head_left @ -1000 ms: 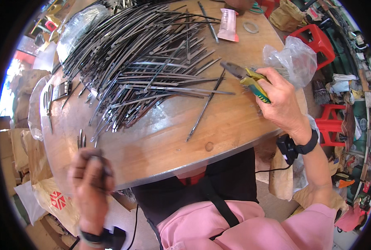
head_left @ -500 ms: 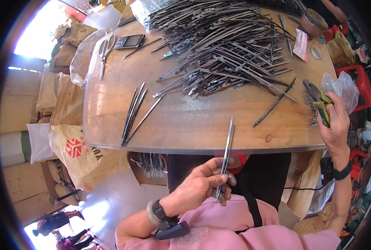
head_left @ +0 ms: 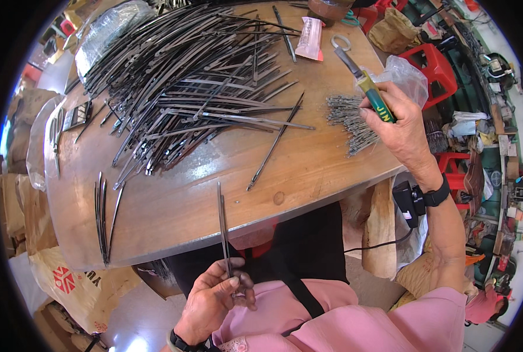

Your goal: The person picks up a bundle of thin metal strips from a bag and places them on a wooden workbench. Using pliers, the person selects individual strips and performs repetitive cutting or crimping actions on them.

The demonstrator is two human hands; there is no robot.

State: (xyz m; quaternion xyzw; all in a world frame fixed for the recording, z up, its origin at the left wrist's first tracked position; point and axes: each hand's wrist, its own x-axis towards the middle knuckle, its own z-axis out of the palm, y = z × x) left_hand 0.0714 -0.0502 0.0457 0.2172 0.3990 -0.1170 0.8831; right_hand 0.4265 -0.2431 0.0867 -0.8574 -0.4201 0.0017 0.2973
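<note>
In front of my lap, my left hand (head_left: 217, 294) pinches a pair of thin, dark metal strips (head_left: 222, 220) between thumb and fingers, their upper ends pointing at the table. My right hand (head_left: 401, 122) is wrapped round the green and yellow handles of a pair of pliers (head_left: 368, 88), jaws pointing up and away from me. Just left of that hand lies a heap of short metal pins (head_left: 350, 124). A large pile of long dark strips (head_left: 173, 88) covers the far left and middle of the table. One loose strip (head_left: 276, 141) lies apart from it, nearer me.
A small group of strips (head_left: 101, 220) lies near the table's left edge. Behind it are scissors (head_left: 56, 138) and a mobile phone (head_left: 77, 116). A pink packet (head_left: 310, 40) and a tape ring (head_left: 340, 43) lie at the back right. A red stool (head_left: 431, 73) stands beyond the right edge.
The view has swung to the right, so the table appears farther left. My right hand has the pliers raised beside the pins. My left hand keeps hold of the strips.
</note>
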